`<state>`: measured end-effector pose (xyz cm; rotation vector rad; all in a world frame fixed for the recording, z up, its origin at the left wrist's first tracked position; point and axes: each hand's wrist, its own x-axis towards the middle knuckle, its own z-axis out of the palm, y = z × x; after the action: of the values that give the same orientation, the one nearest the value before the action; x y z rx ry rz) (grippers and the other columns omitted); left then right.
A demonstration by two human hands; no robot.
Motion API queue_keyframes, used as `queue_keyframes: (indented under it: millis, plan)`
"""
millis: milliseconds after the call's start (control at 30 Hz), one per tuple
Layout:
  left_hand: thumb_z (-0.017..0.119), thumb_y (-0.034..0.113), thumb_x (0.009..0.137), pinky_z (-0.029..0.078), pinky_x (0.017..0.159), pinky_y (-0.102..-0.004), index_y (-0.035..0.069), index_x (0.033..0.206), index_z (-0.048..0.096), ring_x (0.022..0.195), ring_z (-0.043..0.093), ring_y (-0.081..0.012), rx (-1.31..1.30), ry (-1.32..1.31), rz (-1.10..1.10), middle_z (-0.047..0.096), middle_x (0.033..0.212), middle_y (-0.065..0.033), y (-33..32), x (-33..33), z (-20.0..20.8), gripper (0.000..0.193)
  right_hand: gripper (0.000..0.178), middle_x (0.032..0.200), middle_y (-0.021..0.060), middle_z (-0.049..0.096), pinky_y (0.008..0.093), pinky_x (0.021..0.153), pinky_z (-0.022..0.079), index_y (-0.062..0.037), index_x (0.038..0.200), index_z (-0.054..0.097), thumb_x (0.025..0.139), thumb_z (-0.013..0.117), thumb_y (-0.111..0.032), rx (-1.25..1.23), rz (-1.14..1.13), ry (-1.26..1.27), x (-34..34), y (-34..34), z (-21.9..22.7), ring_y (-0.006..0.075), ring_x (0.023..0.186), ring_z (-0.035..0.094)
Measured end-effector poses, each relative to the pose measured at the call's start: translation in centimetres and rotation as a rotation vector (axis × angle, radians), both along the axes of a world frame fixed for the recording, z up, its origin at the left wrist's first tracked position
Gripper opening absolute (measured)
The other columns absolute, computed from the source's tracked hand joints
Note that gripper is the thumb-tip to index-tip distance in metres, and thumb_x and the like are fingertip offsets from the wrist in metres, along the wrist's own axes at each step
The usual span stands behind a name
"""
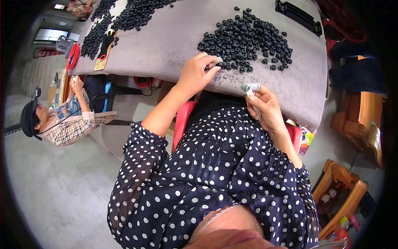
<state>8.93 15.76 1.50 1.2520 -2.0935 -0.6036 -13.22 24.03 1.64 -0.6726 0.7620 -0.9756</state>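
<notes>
A heap of small black ring-shaped parts point(236, 39) lies on the cloth-covered table in front of me. At its near left edge, my left hand point(197, 72) has its fingers pinched together; a dark part shows between them, and one fingertip wears a pale cover point(217, 61). My right hand point(265, 106) is by the table's near edge, apart from the heap. Its fingers close round a slim white object point(250, 92), whose kind I cannot make out. A grey wrapping point(251, 86) covers one of its fingertips. Dark crumbs point(232, 77) are scattered between the hands.
More black parts point(137, 14) are piled at the far left, near a black-and-tan item point(105, 50). A long black tray point(298, 16) rests at the far right. Another person point(70, 116) sits at left. Wooden furniture point(360, 120) stands at right.
</notes>
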Motion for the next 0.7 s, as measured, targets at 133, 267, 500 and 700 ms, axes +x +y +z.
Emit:
queue_keyframes:
  millis: [133, 267, 500, 700]
  plan:
    - [0.066, 0.01, 0.073, 0.042, 0.056, -0.0276, 0.002, 0.086, 0.061, 0.061, 0.053, -0.0169, 0.164, 0.136, -0.083, 0.054, 0.069, -0.0064, 2.4, -1.9, 1.5, 0.016, 0.023, 0.073, -0.0028, 0.055, 0.0143, 0.041, 0.032, -0.0033, 0.106, 0.055, 0.084, 0.06, -0.009, -0.095, -0.092, 0.175, 0.2, 0.3, 0.3, 0.0017, 0.051, 0.044]
    - [0.063, 0.007, 0.08, 0.038, 0.056, -0.0179, 0.003, 0.09, 0.061, 0.063, 0.046, -0.0033, 0.559, 0.463, -0.114, 0.053, 0.073, 0.005, 4.0, -3.6, 1.0, 0.011, 0.025, 0.074, -0.0032, 0.056, 0.0136, 0.042, 0.031, -0.0045, 0.108, 0.055, 0.084, 0.06, -0.009, -0.12, -0.082, 0.222, 0.2, 0.3, 0.2, 0.0008, 0.051, 0.043]
    - [0.055, 0.012, 0.088, 0.04, 0.052, -0.0183, 0.005, 0.098, 0.055, 0.062, 0.047, -0.0064, 1.135, 1.221, -0.087, 0.055, 0.079, 0.0002, 5.5, -4.7, -0.3, 0.012, 0.023, 0.075, -0.0029, 0.057, 0.0138, 0.042, 0.031, -0.0044, 0.107, 0.056, 0.084, 0.06, -0.01, -0.135, -0.052, 0.195, 0.0, 0.4, 0.0, 0.0008, 0.05, 0.043]
    - [0.053, 0.011, 0.089, 0.037, 0.051, -0.0171, 0.005, 0.102, 0.056, 0.064, 0.045, -0.0056, 1.21, 1.37, -0.034, 0.056, 0.082, -0.0005, 5.1, -4.2, -0.8, 0.014, 0.024, 0.077, -0.0026, 0.057, 0.0136, 0.045, 0.033, -0.0038, 0.108, 0.057, 0.085, 0.059, -0.01, -0.099, 0.019, 0.158, 0.2, 0.5, 0.7, 0.0006, 0.054, 0.044]
